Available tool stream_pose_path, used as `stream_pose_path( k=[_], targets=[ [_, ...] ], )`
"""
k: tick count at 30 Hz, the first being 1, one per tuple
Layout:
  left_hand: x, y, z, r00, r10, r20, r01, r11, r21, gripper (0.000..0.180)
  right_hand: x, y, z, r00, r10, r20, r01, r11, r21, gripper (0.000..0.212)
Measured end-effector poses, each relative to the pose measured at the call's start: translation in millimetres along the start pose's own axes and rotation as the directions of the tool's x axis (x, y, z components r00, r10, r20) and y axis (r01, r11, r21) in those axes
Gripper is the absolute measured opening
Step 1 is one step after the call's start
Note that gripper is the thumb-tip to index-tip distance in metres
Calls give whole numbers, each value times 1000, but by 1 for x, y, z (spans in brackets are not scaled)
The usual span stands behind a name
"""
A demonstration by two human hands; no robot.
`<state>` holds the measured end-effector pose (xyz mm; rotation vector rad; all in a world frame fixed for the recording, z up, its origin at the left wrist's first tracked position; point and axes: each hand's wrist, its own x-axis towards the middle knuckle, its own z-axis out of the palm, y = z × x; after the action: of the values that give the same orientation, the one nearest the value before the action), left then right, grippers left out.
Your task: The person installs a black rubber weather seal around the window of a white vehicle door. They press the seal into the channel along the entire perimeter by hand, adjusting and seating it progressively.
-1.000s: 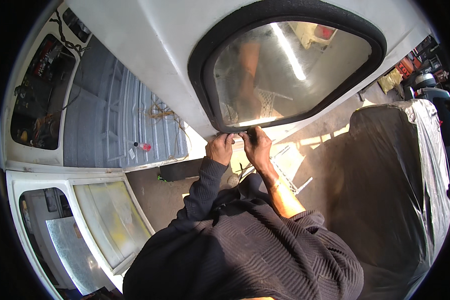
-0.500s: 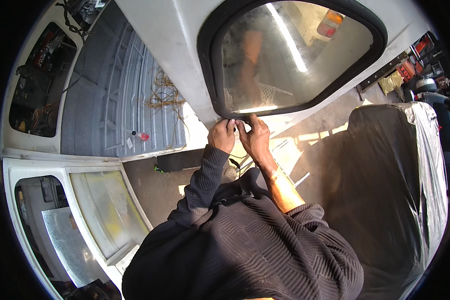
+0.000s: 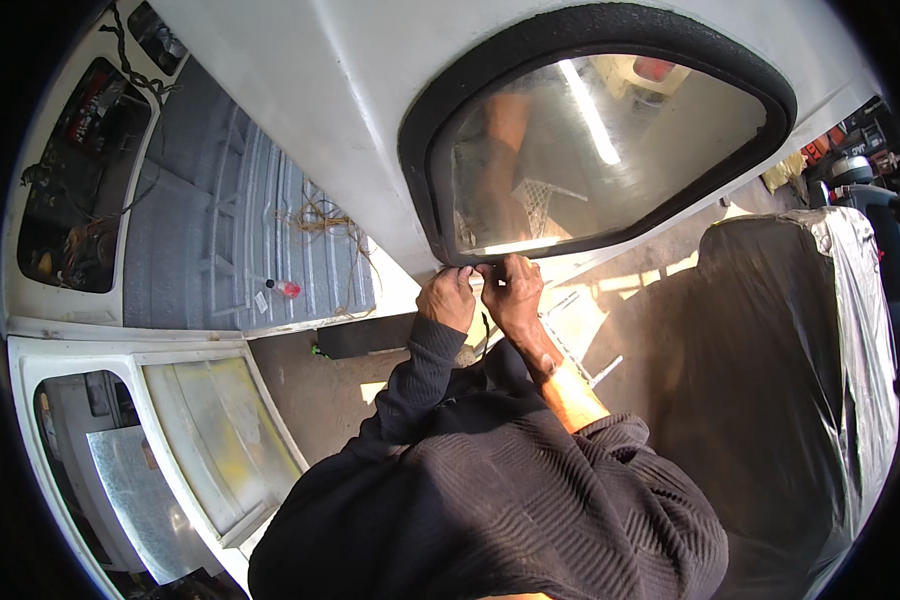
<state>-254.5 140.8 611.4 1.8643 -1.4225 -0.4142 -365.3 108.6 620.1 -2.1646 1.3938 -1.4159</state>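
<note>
A window pane (image 3: 590, 150) with a thick black rubber window seal (image 3: 418, 150) is set in a white vehicle panel (image 3: 270, 60). Both of my hands are at the seal's lower edge, near its left corner. My left hand (image 3: 447, 298) is closed, its thumb and fingers pinching at the rubber. Close beside it, my right hand (image 3: 513, 292) has curled fingers pressed against the same edge. A thin dark cord (image 3: 486, 335) hangs below them; its upper end is hidden by my right hand. What lies between the fingertips is mostly hidden.
On the left, a ribbed grey load bed (image 3: 210, 230) holds tangled tan string (image 3: 325, 220) and a small red-capped bottle (image 3: 288, 289). A white door (image 3: 130, 350) stands lower left. Dark plastic sheeting covers a bulky seat-like object (image 3: 770, 330) at right.
The window and panel sit lower and look larger in my view. Both hands remain at the seal's lower edge, and my right fingers are more curled. Less of the cord shows.
</note>
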Motion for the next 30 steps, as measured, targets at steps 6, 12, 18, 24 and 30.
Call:
stream_pose_path(
  k=[6, 12, 18, 24, 30],
  targets=[
    [7, 0, -11, 995, 86, -51, -87, 996, -35, 29, 19, -9, -11, 985, 86, 152, -79, 996, -47, 20],
    [11, 3, -31, 999, 41, 4, -41, 998, -49, 25, 15, -12, -4, 992, -44, 117, 49, 998, -37, 14],
    [14, 4, -39, 996, 28, 89, -18, 994, -108, 22, 18, -9, -3, 987, -141, 79, 136, 989, 61, 14],
    [13, -5, -29, 995, 76, 63, -74, 997, -32, 20, 7, -5, 11, 986, -165, -26, 165, 986, 4, 17],
    [18, 3, -22, 989, 130, -74, -131, 991, -11, 16, 8, 0, 22, 990, -135, -28, 137, 989, 52, 19]
  ],
)
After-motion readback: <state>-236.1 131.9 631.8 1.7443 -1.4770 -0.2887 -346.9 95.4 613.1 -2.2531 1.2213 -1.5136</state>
